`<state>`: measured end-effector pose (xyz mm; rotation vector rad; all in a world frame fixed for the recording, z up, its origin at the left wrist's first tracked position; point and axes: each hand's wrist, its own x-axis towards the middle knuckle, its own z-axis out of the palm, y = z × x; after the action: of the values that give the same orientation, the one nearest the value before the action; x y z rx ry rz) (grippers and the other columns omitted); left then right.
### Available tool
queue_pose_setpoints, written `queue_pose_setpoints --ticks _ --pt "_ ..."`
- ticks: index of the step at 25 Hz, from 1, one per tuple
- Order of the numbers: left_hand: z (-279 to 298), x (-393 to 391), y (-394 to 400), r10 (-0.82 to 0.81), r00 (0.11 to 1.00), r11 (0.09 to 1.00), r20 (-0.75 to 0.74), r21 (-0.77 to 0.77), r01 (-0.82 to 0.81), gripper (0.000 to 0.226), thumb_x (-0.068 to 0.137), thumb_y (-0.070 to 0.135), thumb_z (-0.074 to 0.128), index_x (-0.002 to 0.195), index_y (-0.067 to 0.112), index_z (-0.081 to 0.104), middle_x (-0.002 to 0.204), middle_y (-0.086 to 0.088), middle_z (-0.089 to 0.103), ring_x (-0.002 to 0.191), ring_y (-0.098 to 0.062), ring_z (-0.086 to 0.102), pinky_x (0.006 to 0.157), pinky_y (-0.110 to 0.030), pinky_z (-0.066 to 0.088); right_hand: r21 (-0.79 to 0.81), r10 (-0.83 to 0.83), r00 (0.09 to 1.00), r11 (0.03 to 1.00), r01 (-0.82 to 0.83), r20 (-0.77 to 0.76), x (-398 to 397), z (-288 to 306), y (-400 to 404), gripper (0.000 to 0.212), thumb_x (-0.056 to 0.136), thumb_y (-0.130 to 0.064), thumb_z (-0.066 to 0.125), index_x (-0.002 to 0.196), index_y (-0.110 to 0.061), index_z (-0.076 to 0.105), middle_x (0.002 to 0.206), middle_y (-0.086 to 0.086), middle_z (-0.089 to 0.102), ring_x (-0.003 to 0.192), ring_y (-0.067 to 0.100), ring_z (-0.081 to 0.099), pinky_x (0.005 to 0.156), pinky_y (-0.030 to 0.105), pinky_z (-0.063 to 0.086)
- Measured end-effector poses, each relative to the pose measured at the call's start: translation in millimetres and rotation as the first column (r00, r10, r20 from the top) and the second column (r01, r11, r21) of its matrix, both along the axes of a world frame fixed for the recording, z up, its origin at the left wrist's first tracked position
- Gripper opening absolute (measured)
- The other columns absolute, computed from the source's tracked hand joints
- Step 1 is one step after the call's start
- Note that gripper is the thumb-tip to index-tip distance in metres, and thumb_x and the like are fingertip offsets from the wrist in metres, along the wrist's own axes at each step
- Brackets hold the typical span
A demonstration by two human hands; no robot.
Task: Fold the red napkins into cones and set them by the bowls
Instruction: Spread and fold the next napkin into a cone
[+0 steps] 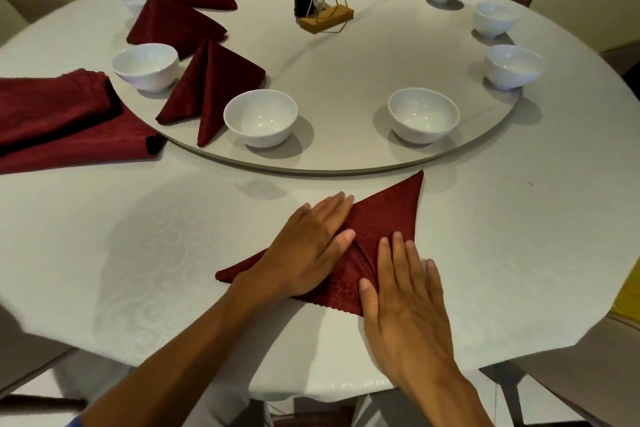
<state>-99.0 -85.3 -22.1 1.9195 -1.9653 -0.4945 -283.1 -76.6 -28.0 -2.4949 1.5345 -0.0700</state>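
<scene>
Red napkin (384,218) pressed flat on worktop (138,253) by left hand (308,250) and right hand (401,298), fingers straight, nothing grasped. Risk: folds may spring open if pressure is lifted unevenly.

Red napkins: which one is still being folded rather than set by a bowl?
The red napkin nearest the camera, flat on the tablecloth under both hands; the three folded napkins sit on the turntable beside bowls.
</scene>
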Motion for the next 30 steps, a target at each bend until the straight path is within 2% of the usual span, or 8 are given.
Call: queue_pose_setpoints --ticks 4,7,12,19,23,25,27,30 --pt "20 11 -26 0.213 0.973 0.977 -0.088 0.045 -0.210 0.029 0.090 0.041 0.064 0.114 0.025 0.066 0.104 0.005 0.062 0.100 -0.016 0.058 0.083 -0.028 0.047 -0.018 0.003 1.000 1.000 -0.003 0.000 0 -2 0 0.070 0.083 -0.053 -0.023 0.144 -0.020 -0.030 0.156 -0.002 -0.031 0.138 0.010 -0.037 0.114 0.035 -0.025" --pt "26 9 -36 0.246 0.954 0.969 -0.171 0.070 -0.237 0.015 0.085 0.040 0.071 0.086 0.028 0.063 0.079 0.012 0.061 0.076 -0.010 0.060 0.062 -0.019 0.042 -0.001 -0.003 1.000 1.000 0.003 0.007 0 -2 -1 0.070 0.083 -0.053 -0.022 0.144 -0.021 -0.029 0.156 -0.002 -0.030 0.139 0.010 -0.036 0.115 0.036 -0.025" --pt "41 24 -33 0.127 0.903 0.977 -0.410 0.210 -0.043 0.006 0.094 0.031 0.059 0.091 0.036 0.060 0.086 0.012 0.068 0.075 0.000 0.061 0.071 -0.021 0.044 -0.002 -0.010 1.000 1.000 0.010 0.023 0 -3 0 0.069 0.084 -0.054 -0.021 0.145 -0.021 -0.028 0.156 -0.002 -0.030 0.139 0.011 -0.035 0.115 0.038 -0.024" --pt "69 32 -24 0.119 0.810 0.938 -0.574 0.333 0.098 0.046 0.083 -0.011 0.060 0.109 0.025 0.074 0.105 -0.005 0.073 0.096 -0.028 0.069 0.088 -0.043 0.058 0.013 -0.010 0.997 1.000 0.010 0.078 -1 7 -1 0.074 0.081 -0.058 -0.018 0.146 -0.023 -0.024 0.160 -0.004 -0.020 0.144 0.010 -0.027 0.118 0.038 -0.019" --pt "99 19 -1 -0.090 0.733 0.984 -0.675 0.055 0.171 0.054 0.081 -0.006 0.069 0.118 0.032 0.068 0.107 0.004 0.066 0.088 -0.014 0.066 0.080 -0.032 0.058 0.135 -0.031 0.885 0.990 -0.036 0.464 -8 43 5 0.073 0.085 -0.072 0.022 0.150 -0.040 0.026 0.145 -0.022 0.044 0.138 0.007 0.036 0.121 0.041 0.015" --pt "115 8 13 -0.235 0.747 0.972 -0.621 -0.140 0.189 0.052 0.082 0.004 0.071 0.123 0.034 0.063 0.114 0.007 0.062 0.099 -0.018 0.065 0.085 -0.031 0.057 0.303 -0.160 0.667 0.947 -0.103 0.728 -10 63 3 0.043 0.083 -0.059 0.051 0.122 -0.044 0.056 0.103 -0.019 0.069 0.101 0.006 0.064 0.093 0.038 0.053" --pt "125 10 24 -0.285 0.883 0.938 -0.372 -0.299 0.177 0.052 0.083 0.021 0.070 0.130 0.039 0.056 0.124 0.014 0.056 0.119 -0.017 0.055 0.097 -0.022 0.046 0.421 -0.245 0.523 0.873 -0.248 0.817 -14 79 -3 0.020 0.083 -0.036 0.061 0.103 -0.035 0.067 0.083 -0.006 0.071 0.078 0.010 0.068 0.068 0.027 0.056" --pt "119 27 35 -0.199 0.836 0.979 -0.512 -0.061 0.196 0.038 0.086 0.027 0.069 0.122 0.038 0.063 0.113 0.009 0.066 0.110 -0.013 0.062 0.095 -0.021 0.047 0.506 -0.170 0.595 0.730 -0.459 0.786 -23 95 -26 0.015 0.087 -0.028 0.063 0.101 -0.025 0.069 0.081 0.007 0.070 0.073 0.023 0.067 0.065 0.026 0.051"
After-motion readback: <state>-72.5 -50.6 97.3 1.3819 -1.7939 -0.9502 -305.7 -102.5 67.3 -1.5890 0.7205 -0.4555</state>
